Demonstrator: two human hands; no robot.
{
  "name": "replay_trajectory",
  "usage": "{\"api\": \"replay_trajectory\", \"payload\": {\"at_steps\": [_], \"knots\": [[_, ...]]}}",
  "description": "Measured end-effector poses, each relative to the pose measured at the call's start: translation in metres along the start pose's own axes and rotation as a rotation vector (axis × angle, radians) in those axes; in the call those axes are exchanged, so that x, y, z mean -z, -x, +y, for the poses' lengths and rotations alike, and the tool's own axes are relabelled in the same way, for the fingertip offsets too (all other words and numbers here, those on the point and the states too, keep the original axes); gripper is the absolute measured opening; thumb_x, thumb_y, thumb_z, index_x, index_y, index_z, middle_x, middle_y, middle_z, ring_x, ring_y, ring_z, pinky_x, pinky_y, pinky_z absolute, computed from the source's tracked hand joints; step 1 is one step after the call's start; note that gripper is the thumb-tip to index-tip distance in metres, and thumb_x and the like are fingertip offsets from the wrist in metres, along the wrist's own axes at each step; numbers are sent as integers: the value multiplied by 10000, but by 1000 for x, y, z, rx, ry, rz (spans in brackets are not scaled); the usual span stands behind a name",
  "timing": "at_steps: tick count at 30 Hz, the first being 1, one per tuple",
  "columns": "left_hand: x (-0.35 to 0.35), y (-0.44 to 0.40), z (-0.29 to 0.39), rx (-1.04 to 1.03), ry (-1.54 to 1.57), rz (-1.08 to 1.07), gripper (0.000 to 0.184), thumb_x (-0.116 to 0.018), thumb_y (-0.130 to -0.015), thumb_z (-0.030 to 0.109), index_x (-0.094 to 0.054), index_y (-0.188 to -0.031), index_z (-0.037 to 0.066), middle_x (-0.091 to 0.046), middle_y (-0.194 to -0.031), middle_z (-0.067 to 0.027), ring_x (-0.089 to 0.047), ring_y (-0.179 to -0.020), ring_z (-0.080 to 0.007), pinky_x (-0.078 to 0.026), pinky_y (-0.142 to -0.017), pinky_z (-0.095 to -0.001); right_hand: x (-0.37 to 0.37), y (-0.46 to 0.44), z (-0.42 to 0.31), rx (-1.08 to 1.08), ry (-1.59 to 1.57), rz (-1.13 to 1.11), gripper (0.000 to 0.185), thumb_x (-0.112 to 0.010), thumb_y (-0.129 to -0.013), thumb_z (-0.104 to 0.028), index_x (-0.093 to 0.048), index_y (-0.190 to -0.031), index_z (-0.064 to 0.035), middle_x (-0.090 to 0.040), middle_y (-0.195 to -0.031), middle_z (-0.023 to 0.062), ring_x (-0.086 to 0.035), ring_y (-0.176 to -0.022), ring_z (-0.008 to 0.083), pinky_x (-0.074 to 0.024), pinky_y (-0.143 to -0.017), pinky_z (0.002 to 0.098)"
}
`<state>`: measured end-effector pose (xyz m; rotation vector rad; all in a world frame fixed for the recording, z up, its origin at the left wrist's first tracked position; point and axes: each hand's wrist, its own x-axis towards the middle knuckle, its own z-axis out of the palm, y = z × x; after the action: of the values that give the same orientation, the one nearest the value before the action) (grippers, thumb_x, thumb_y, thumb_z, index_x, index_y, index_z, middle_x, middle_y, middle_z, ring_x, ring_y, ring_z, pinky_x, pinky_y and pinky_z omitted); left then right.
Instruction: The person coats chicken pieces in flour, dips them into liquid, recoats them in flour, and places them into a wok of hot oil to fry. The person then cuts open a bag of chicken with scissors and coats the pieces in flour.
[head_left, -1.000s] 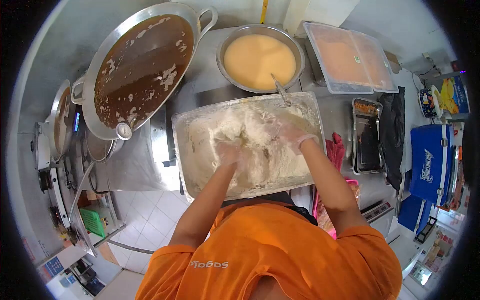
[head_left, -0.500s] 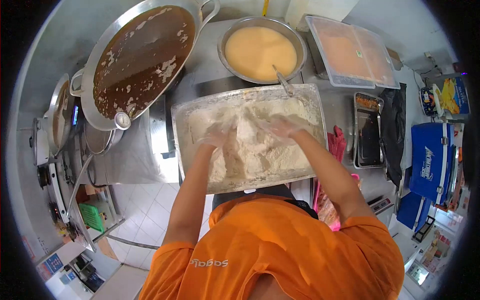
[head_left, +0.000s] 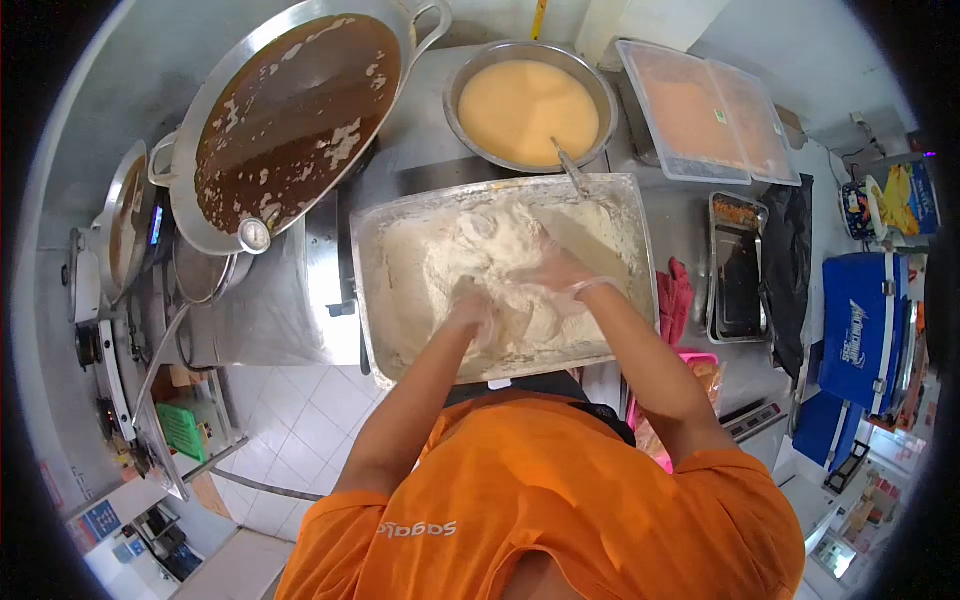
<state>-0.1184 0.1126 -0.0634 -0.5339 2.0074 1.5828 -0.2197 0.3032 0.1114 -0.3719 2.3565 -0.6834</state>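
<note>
A metal tray (head_left: 372, 300) holds a heap of pale flour (head_left: 480, 245), with floury lumps in it. My left hand (head_left: 472, 310), in a thin clear glove, is sunk in the near left side of the heap, its fingers hidden by flour. On the heap's right side lies my right hand (head_left: 560, 268), also in a clear glove, its fingers stretched out against the flour. Beyond the tray stands a steel bowl (head_left: 452, 110) of pale orange liquid. A metal utensil (head_left: 570, 168) leans from the bowl over the tray's far edge.
A large wok (head_left: 190, 165) of brown liquid with a thermometer (head_left: 254, 236) is at the far left. Right of the bowl are lidded plastic containers (head_left: 690, 115). Further right are a steel tray (head_left: 738, 290), a black bag (head_left: 788, 270), a red cloth (head_left: 676, 300) and blue coolers (head_left: 855, 330).
My left hand has moved right and nearer to me, into the flour. My right hand has shifted slightly left. The flour between them has been pushed into a different heap.
</note>
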Motion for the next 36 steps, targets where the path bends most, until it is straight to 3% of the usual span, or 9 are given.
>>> {"api": "replay_trajectory", "payload": {"at_steps": [3, 6, 9, 14, 19, 22, 30, 33, 36], "knots": [[12, -19, -42, -198, 142, 337, 561, -503, -979, 163, -398, -1527, 110, -629, -1274, -154, -530, -1300, -274, -438, -1032, -423, 10, -20, 44, 21, -855, -120, 900, -773, -874, -360, -295, -1557, -22, -379, -1564, 216, -440, -1395, 293, -361, -1143, 381], [42, 28, 62, -49, 938, 277, 612, -522, -970, 258, -363, -1548, 134, -524, -1448, -149, -471, -1372, -300, -366, -1132, -417, -35, -77, 107, 15, -842, -22, 786, -736, -900, -325, -358, -1508, -1, -496, -1464, 184, -548, -1260, 236, -427, -1070, 343], [38, 8, 82, -20, 930, 39, 665, -537, -962, 327, -326, -1565, 142, -384, -1584, -130, -395, -1436, -328, -279, -1204, -448, -76, -104, 90, -42, -953, -47, 700, -635, -970, -345, -354, -1539, -50, -435, -1519, 185, -483, -1334, 242, -384, -1112, 377], [62, -29, 14, -425, -681, 58, 649, -464, -1017, 446, -332, -1561, 118, -356, -1605, -125, -368, -1448, -321, -261, -1198, -509, -69, -85, 64, 128, -233, -82, 630, -515, -1021, -421, -411, -1511, -40, -499, -1434, 239, -497, -1325, 305, -388, -1112, 432], [95, 47, 45, 263, -232, -57, 673, -450, -1012, 558, -412, -1520, 119, -426, -1549, -137, -446, -1364, -320, -307, -1158, -496, -26, -23, 124, -90, 174, -273, 731, -420, -1036, -528, -393, -1491, 44, -563, -1358, 285, -540, -1274, 361, -415, -1082, 419], [72, 81, 81, 449, 197, 35, 651, -459, -1008, 567, -476, -1479, 118, -495, -1491, -136, -505, -1292, -318, -377, -1095, -514, -53, -11, 115, -214, -230, -481, 792, -478, -999, -565, -398, -1484, 55, -554, -1388, 281, -549, -1275, 357, -428, -1072, 402], [-5, 34, 70, 30, 916, 27, 548, -436, -1041, 463, -532, -1428, 87, -594, -1398, -132, -575, -1247, -264, -503, -992, -432, -27, 8, 3, 24, -321, -94, 1104, -809, -761, -570, -340, -1480, 125, -528, -1413, 288, -518, -1312, 364, -413, -1099, 403], [13, -24, -19, -314, -767, 358, 455, -451, -1035, 309, -539, -1428, 97, -572, -1434, -106, -519, -1321, -279, -373, -1125, -465, -26, -2, 28, 20, -561, 98, 1144, -842, -749, -520, -277, -1513, 116, -489, -1458, 271, -496, -1335, 355, -401, -1108, 393], [52, -56, -23, -161, -1100, 206, 483, -460, -999, 301, -520, -1449, 138, -545, -1472, -88, -429, -1412, -281, -259, -1213, -501, -48, -62, 101, -132, -687, 261, 1053, -820, -808, -424, -244, -1548, 54, -508, -1429, 232, -515, -1294, 302, -424, -1076, 375]]}}
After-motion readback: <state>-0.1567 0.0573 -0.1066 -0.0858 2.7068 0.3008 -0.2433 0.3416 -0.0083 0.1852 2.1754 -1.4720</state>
